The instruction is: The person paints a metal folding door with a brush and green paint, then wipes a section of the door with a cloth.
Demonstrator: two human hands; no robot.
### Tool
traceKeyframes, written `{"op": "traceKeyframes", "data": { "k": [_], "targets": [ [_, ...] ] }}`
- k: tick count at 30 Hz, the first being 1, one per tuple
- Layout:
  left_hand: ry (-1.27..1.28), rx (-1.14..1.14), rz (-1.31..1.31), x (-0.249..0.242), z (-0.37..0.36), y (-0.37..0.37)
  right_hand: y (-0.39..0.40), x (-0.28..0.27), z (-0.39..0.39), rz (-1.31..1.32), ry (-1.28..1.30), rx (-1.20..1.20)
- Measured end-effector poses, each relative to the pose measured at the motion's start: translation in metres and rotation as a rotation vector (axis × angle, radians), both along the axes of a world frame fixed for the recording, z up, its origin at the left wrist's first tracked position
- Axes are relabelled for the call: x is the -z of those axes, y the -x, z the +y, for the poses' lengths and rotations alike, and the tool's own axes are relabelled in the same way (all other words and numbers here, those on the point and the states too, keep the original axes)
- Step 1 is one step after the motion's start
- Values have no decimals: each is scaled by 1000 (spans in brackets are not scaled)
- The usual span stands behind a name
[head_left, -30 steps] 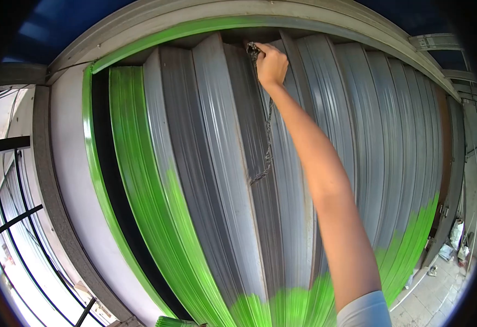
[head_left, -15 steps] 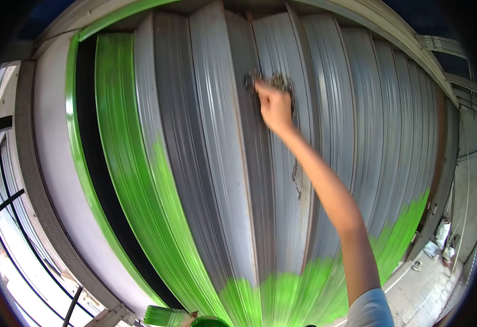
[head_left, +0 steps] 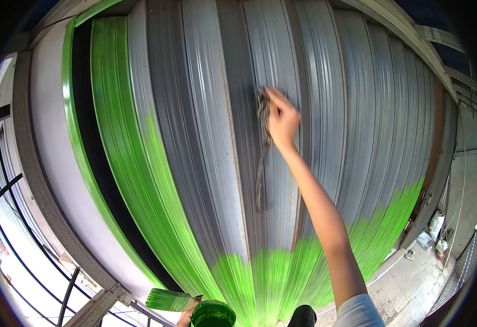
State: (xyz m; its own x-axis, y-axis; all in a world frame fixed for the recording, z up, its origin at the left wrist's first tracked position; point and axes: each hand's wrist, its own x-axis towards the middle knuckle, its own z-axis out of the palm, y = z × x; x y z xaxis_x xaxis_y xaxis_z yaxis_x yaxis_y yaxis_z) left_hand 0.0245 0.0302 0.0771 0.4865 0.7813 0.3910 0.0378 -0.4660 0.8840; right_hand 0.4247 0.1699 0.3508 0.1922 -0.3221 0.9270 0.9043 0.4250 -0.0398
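Observation:
My right hand is raised against a grey corrugated metal panel, fingers closed on a stringy grey rag. A loose strand of it trails down over the ridges. Low in the view, my left hand shows only in part, at the side of a pot of green paint. It grips that pot together with a paintbrush, whose wide bristles are coated in green and point left. Fresh green paint covers the panel's lower part and its left strips.
On the left, a black strip runs between green edges, next to a pale wall. Beyond it are dark window bars. A dark shoe shows at the bottom. Litter lies on the tiled floor at right.
My right hand has swept slightly downward with the rag, whose strand now hangs further left. The paint pot and brush have come further up into view as the camera shifted.

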Motion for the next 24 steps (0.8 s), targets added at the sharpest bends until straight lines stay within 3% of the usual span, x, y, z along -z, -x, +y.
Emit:
{"op": "traceKeyframes", "data": {
  "k": [2,4,5,6,11,12,14,16,18,22,24],
  "targets": [
    [-9,-4,-3,0,0,0,9,-21,14,-8,19,-35],
    [-12,-9,-2,3,-3,1,10,-10,34,17,147,-51],
    [-13,-11,-2,3,-2,2,11,9,40,-53,92,14],
    [-15,-12,-3,4,-2,2,11,34,42,-146,-12,85],
    [-24,-31,5,8,-10,9,28,238,0,-45,497,1],
    [-28,-32,5,9,-11,10,26,270,-7,-84,490,-9],
    [-30,-34,9,10,-15,13,20,326,-32,-20,850,-7],
    [-34,-34,4,11,-16,15,19,322,-57,193,1107,-98],
    [-35,-31,6,10,-17,16,8,290,-44,276,643,-150],
    [-50,-43,29,8,-22,18,13,148,-36,558,330,-420],
    [-85,-53,12,10,-23,18,16,85,-29,549,128,-650]
  ]
}}
